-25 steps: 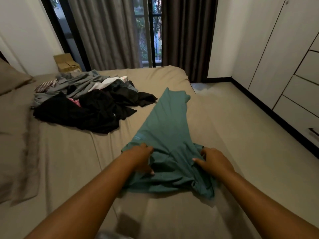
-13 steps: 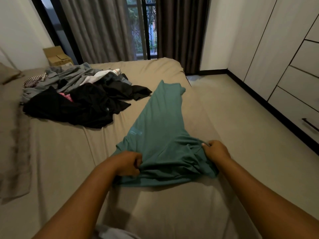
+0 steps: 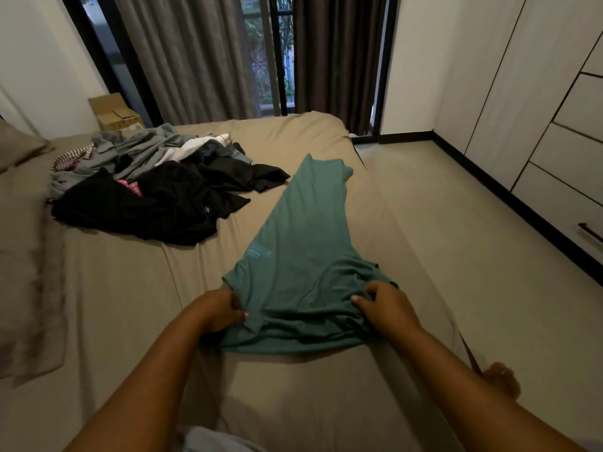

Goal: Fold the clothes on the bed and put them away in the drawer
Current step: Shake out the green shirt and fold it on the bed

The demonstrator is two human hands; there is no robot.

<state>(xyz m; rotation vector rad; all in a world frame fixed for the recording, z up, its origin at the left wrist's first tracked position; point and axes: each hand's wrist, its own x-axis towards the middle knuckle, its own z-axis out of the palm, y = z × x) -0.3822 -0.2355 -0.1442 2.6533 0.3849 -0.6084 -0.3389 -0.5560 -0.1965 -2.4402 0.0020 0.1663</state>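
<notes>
A teal shirt (image 3: 303, 243) lies lengthwise on the tan bed (image 3: 137, 295), narrow at the far end and bunched at the near end. My left hand (image 3: 222, 309) grips the shirt's near left edge with curled fingers. My right hand (image 3: 383, 303) grips the bunched cloth at the near right. A pile of black, grey and white clothes (image 3: 156, 190) lies on the bed at the far left. Wardrobe drawers (image 3: 567, 194) with a dark handle (image 3: 590, 232) stand along the right wall, all closed.
A pillow (image 3: 19, 148) lies at the bed's left edge. A cardboard box (image 3: 114, 113) sits behind the bed near the curtains (image 3: 195, 57). Beige floor (image 3: 473, 256) runs between bed and wardrobe. My foot (image 3: 502, 380) shows on the floor at the right.
My right hand moved inward onto the bunched near part of the shirt. My left hand stayed gripping the left edge. The near end is more gathered.
</notes>
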